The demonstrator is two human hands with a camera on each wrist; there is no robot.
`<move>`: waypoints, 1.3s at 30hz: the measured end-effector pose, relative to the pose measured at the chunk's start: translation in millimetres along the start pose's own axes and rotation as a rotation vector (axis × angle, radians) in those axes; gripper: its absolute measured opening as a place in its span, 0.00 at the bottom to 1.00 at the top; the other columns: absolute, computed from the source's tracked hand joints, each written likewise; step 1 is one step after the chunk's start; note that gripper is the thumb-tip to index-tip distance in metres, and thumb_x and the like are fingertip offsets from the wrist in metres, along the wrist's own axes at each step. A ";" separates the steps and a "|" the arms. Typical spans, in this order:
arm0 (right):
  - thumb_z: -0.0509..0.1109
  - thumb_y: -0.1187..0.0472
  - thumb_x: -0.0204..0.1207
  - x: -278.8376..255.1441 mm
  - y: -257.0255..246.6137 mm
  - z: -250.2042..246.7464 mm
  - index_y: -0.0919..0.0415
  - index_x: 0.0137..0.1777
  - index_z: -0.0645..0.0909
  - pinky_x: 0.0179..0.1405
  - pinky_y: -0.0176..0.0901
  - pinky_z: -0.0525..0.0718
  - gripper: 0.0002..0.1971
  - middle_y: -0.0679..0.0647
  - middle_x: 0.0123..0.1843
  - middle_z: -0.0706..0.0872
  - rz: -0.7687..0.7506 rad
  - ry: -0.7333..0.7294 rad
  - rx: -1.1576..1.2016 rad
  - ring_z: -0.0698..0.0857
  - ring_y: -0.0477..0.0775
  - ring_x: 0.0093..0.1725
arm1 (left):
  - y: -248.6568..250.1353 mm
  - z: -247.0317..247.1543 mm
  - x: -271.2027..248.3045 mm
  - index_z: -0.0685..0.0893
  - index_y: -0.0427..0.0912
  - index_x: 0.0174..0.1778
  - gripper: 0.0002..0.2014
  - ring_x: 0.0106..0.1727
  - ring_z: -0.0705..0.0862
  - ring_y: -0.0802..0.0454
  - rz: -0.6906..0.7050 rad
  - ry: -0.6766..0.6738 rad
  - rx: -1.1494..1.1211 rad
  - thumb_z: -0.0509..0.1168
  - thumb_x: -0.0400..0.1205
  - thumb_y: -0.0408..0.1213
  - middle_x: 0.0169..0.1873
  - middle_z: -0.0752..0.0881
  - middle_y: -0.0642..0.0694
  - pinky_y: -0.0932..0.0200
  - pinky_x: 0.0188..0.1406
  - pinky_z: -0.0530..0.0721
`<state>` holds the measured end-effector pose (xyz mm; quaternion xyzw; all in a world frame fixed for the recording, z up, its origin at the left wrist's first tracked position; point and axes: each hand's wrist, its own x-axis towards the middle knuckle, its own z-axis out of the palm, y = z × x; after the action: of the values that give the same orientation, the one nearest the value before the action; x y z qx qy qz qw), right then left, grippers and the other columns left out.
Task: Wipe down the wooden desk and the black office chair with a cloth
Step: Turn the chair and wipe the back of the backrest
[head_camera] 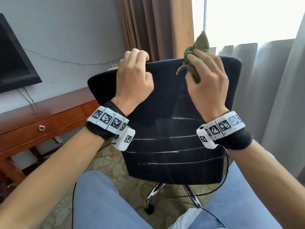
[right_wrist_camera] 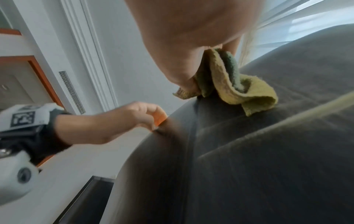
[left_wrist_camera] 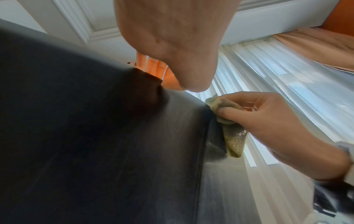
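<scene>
The black office chair (head_camera: 165, 121) faces away from me, its backrest (left_wrist_camera: 95, 136) filling the middle of the head view. My left hand (head_camera: 133, 75) grips the backrest's top edge, fingers curled over it. My right hand (head_camera: 206, 80) holds a crumpled green cloth (head_camera: 198, 52) against the top edge of the backrest, to the right of the left hand. The cloth (right_wrist_camera: 239, 84) hangs folded over the backrest's rim in the right wrist view, and the cloth (left_wrist_camera: 229, 128) shows beside the chair edge in the left wrist view. The wooden desk (head_camera: 41, 119) stands at the left.
A dark TV screen (head_camera: 13, 63) hangs on the wall above the desk. Brown curtains (head_camera: 153, 27) and pale sheer curtains (head_camera: 264, 71) hang behind the chair. The chair's chrome base (head_camera: 155, 194) rests on patterned carpet. My legs in blue trousers (head_camera: 102, 204) are near the chair.
</scene>
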<state>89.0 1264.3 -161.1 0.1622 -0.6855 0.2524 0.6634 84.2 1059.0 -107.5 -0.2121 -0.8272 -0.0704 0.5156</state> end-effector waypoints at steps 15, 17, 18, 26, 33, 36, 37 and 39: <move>0.74 0.67 0.81 -175.5 1.6 43.5 0.63 0.63 0.90 0.54 0.50 0.90 0.12 0.54 0.64 0.90 -0.217 -0.407 -0.042 0.87 0.57 0.61 | 4.4 7.5 -4.6 0.83 0.36 0.59 0.19 0.56 0.80 0.41 0.123 0.035 -0.032 0.58 0.74 0.28 0.55 0.84 0.41 0.50 0.56 0.78; 0.74 0.66 0.82 -175.2 -5.8 38.5 0.64 0.63 0.90 0.55 0.51 0.89 0.12 0.55 0.64 0.90 -0.218 -0.444 -0.005 0.87 0.57 0.62 | 2.3 7.3 -5.5 0.82 0.37 0.57 0.16 0.54 0.79 0.41 0.104 0.039 -0.018 0.59 0.74 0.28 0.53 0.84 0.41 0.50 0.54 0.78; 0.73 0.65 0.83 -168.5 -9.7 34.5 0.64 0.63 0.90 0.58 0.51 0.89 0.11 0.56 0.64 0.90 -0.209 -0.420 0.018 0.87 0.57 0.63 | 0.7 7.0 -6.7 0.82 0.37 0.57 0.16 0.54 0.79 0.41 0.096 0.038 -0.017 0.59 0.74 0.28 0.53 0.83 0.41 0.50 0.53 0.78; 0.72 0.69 0.84 -31.6 -32.5 0.6 0.67 0.60 0.91 0.64 0.50 0.87 0.09 0.57 0.64 0.91 -0.149 0.075 0.063 0.88 0.59 0.65 | -11.6 3.9 -10.2 0.81 0.35 0.54 0.15 0.52 0.78 0.40 0.020 0.045 -0.057 0.58 0.72 0.28 0.50 0.82 0.40 0.46 0.52 0.79; 0.68 0.66 0.87 -35.7 -26.1 24.0 0.63 0.67 0.88 0.63 0.44 0.87 0.13 0.53 0.69 0.88 -0.128 0.020 -0.108 0.85 0.55 0.66 | -22.2 5.0 -12.3 0.81 0.35 0.54 0.16 0.52 0.79 0.41 0.002 0.055 -0.077 0.56 0.73 0.27 0.50 0.82 0.41 0.47 0.53 0.79; 0.68 0.69 0.86 -75.8 -23.7 33.3 0.64 0.65 0.89 0.62 0.46 0.87 0.12 0.54 0.64 0.90 -0.174 -0.069 -0.123 0.87 0.58 0.59 | -23.5 3.0 -11.7 0.81 0.34 0.54 0.15 0.52 0.79 0.40 0.011 0.045 -0.080 0.55 0.73 0.28 0.50 0.82 0.40 0.46 0.53 0.79; 0.69 0.69 0.86 -96.2 -22.1 36.4 0.64 0.65 0.89 0.61 0.47 0.87 0.12 0.55 0.63 0.90 -0.196 -0.143 -0.135 0.87 0.59 0.58 | -24.4 2.0 -12.3 0.81 0.34 0.54 0.16 0.52 0.79 0.40 0.015 0.043 -0.085 0.54 0.73 0.28 0.50 0.82 0.40 0.46 0.53 0.79; 0.70 0.71 0.83 -139.3 -21.1 38.8 0.65 0.67 0.88 0.57 0.49 0.88 0.14 0.56 0.64 0.89 -0.239 -0.332 -0.160 0.86 0.60 0.58 | -25.0 -0.1 -13.2 0.81 0.34 0.54 0.16 0.52 0.79 0.39 0.023 0.040 -0.086 0.54 0.73 0.28 0.50 0.82 0.39 0.45 0.53 0.79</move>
<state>77.9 1209.5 -296.1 0.2285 -0.7789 0.0864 0.5776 78.7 1032.8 -116.5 -0.2422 -0.8103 -0.1044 0.5232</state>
